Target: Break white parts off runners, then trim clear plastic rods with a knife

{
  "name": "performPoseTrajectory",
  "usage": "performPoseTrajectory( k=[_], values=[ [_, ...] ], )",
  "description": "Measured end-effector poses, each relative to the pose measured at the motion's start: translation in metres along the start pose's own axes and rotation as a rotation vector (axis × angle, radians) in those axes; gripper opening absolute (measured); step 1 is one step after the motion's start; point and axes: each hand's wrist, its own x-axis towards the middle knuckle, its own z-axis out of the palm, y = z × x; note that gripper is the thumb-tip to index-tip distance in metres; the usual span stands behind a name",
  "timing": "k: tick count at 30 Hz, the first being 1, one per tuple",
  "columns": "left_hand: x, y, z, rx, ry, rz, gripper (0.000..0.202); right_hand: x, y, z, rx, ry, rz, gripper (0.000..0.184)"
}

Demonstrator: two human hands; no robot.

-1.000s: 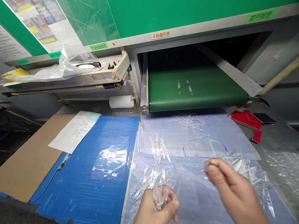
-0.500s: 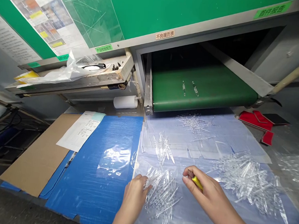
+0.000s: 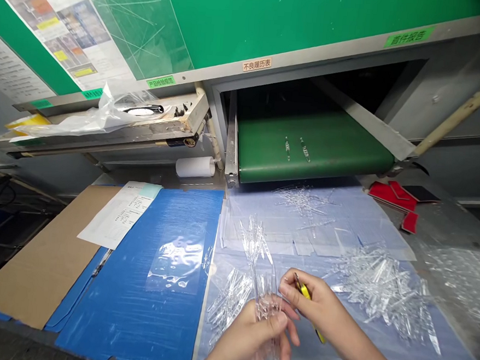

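Note:
My left hand (image 3: 254,334) is closed around several thin clear plastic pieces (image 3: 269,308), palm turned up under them. Just beside it, my right hand (image 3: 311,300) keeps a slim yellow-handled tool with a dark tip (image 3: 305,290), which looks like a small knife, against the palm. Its thumb and forefinger pinch near the end of a clear piece from the left hand. A pile of the same clear pieces (image 3: 232,294) lies left of the left hand, partly hidden by it. A smaller bunch (image 3: 252,238) lies just beyond.
A large heap of clear pieces (image 3: 384,289) lies right of my right hand. Two more ride on the green conveyor belt (image 3: 266,160); loose ones (image 3: 304,201) lie below its end. Blue board (image 3: 132,304), cardboard (image 3: 45,259) and paper sheets (image 3: 118,215) cover the left side.
My left hand has lifted several clear pieces from the pile and turned palm up, moving right. My right hand has come in to meet it, the yellow tool now lying back in its grip.

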Motion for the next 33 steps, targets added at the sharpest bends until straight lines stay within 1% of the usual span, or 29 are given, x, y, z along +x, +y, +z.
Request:
performPoseTrajectory(
  k=[3,5,6,8,10,13,15,16,17,18,19,20,21,22,23,24,25,26,27,28,30,32,33],
  values=[
    [0.003,0.001,-0.001,-0.124,0.074,-0.041,0.032,0.001,0.004,-0.006,0.051,0.056,0.032,0.037],
    [0.004,0.003,-0.002,-0.167,0.132,-0.05,0.028,0.0,0.006,-0.008,0.107,0.049,0.072,0.041],
    [0.004,0.004,-0.002,-0.169,0.152,-0.032,0.025,-0.001,0.006,-0.008,0.136,0.04,0.089,0.042],
    [0.003,0.005,-0.002,-0.134,0.171,0.034,0.023,-0.001,0.005,-0.007,0.184,0.028,0.113,0.043],
    [0.002,0.007,0.0,-0.056,0.139,0.08,0.024,-0.001,0.002,-0.006,0.214,0.024,0.132,0.043],
    [-0.002,0.008,0.005,0.055,0.065,0.063,0.027,0.002,-0.002,-0.004,0.224,0.028,0.149,0.042],
    [-0.003,0.009,0.007,0.089,0.04,0.043,0.027,0.003,-0.004,-0.006,0.222,0.02,0.161,0.039],
    [-0.003,0.01,0.006,0.105,0.04,0.042,0.027,0.002,-0.005,-0.007,0.212,0.007,0.167,0.039],
    [-0.002,0.011,0.005,0.129,0.065,0.06,0.028,0.0,-0.006,-0.01,0.19,-0.002,0.16,0.039],
    [-0.001,0.012,0.002,0.158,0.13,0.098,0.028,-0.002,-0.007,-0.012,0.15,0.014,0.133,0.037],
    [0.0,0.013,-0.001,0.177,0.235,0.161,0.027,-0.006,-0.009,-0.015,0.083,0.072,0.084,0.034],
    [0.002,0.015,-0.004,0.186,0.362,0.24,0.026,-0.01,-0.01,-0.018,-0.015,0.174,0.011,0.031],
    [0.003,0.016,-0.006,0.184,0.487,0.318,0.026,-0.014,-0.012,-0.019,-0.141,0.305,-0.092,0.027],
    [0.004,0.018,-0.008,0.168,0.578,0.375,0.027,-0.019,-0.014,-0.019,-0.281,0.428,-0.224,0.023],
    [0.005,0.018,-0.009,0.144,0.615,0.399,0.029,-0.023,-0.016,-0.018,-0.424,0.505,-0.384,0.017],
    [0.005,0.019,-0.008,0.123,0.592,0.39,0.03,-0.026,-0.018,-0.015,-0.561,0.522,-0.557,0.012],
    [0.005,0.02,-0.005,0.11,0.529,0.36,0.031,-0.028,-0.019,-0.011,-0.673,0.48,-0.733,0.01],
    [0.005,0.02,-0.001,0.1,0.452,0.319,0.031,-0.029,-0.019,-0.005,-0.753,0.408,-0.885,0.011],
    [0.005,0.021,0.004,0.091,0.381,0.283,0.032,-0.029,-0.019,0.001,-0.802,0.339,-0.995,0.012],
    [0.004,0.021,0.008,0.082,0.329,0.258,0.033,-0.028,-0.018,0.007,-0.833,0.286,-1.056,0.011],
    [0.003,0.025,0.017,0.074,0.302,0.244,0.03,-0.027,-0.014,0.017,-0.87,0.212,-1.072,0.009],
    [0.002,0.029,0.023,0.083,0.326,0.251,0.025,-0.027,-0.012,0.02,-0.874,0.136,-1.033,0.005],
    [0.001,0.032,0.024,0.095,0.338,0.256,0.024,-0.028,-0.013,0.019,-0.849,0.102,-0.988,0.015]
  ],
)
